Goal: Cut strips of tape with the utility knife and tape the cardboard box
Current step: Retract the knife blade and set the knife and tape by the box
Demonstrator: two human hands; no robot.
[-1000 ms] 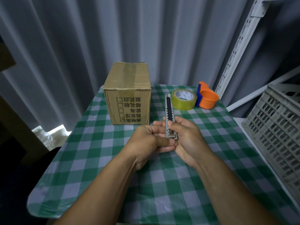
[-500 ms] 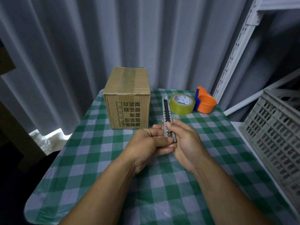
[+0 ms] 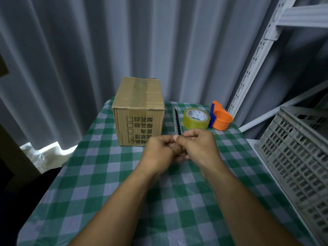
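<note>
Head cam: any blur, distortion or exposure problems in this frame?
Head view: dim, bluish light; a bright patch at the curtain hem is near clipping. Wide-angle bend shows in the shelf upright and crate. Left hand and right hand slightly soft, forearms smeared; box print and tape roll stay sharp.

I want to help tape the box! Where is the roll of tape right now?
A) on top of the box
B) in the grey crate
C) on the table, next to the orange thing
C: the roll of tape lies on the checked table, just left of the orange dispenser, not on the cardboard box.
</note>
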